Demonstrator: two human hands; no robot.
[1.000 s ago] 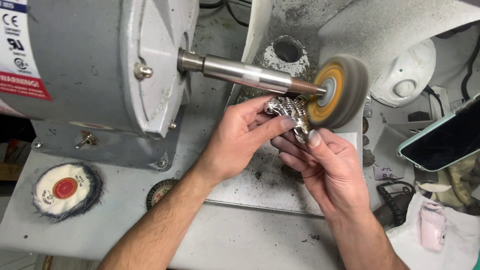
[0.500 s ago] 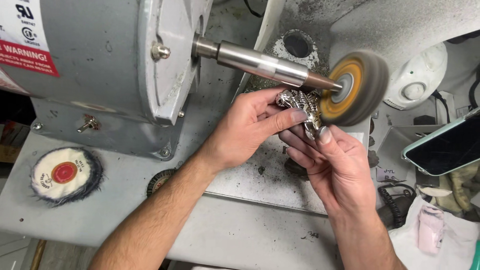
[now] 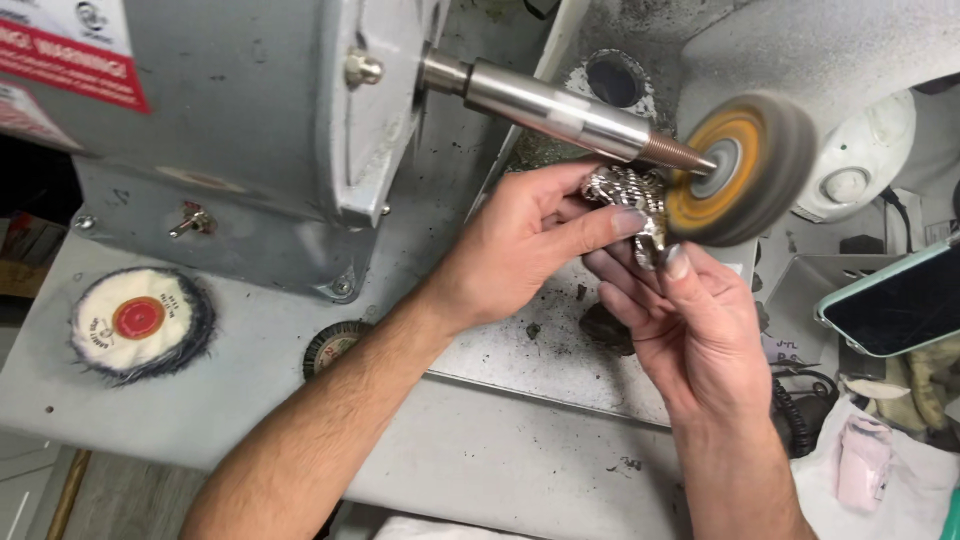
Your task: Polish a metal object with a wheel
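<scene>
A small shiny silver metal piece [image 3: 630,200] with a ribbed, knobbly surface is pinched between both my hands. My left hand [image 3: 520,245] grips it from the left with thumb and fingers. From below, my right hand [image 3: 680,320] holds it with fingertips. The piece is pressed against the lower left face of a blurred, spinning buffing wheel [image 3: 745,170], orange with a grey rim. That wheel sits on the tapered steel spindle [image 3: 560,105] of a grey bench polishing motor [image 3: 220,130].
A white cloth buffing wheel with a red centre [image 3: 140,320] lies on the grey bench at left; a dark small disc [image 3: 335,345] lies near my left forearm. A phone in a pale green case [image 3: 890,305] stands at right above a white cloth [image 3: 880,480]. A grey dust hood [image 3: 800,50] stands behind the wheel.
The view has shifted, so motor and wheel sit further right and higher. Both hands keep the silver piece against the spinning wheel, turned slightly.
</scene>
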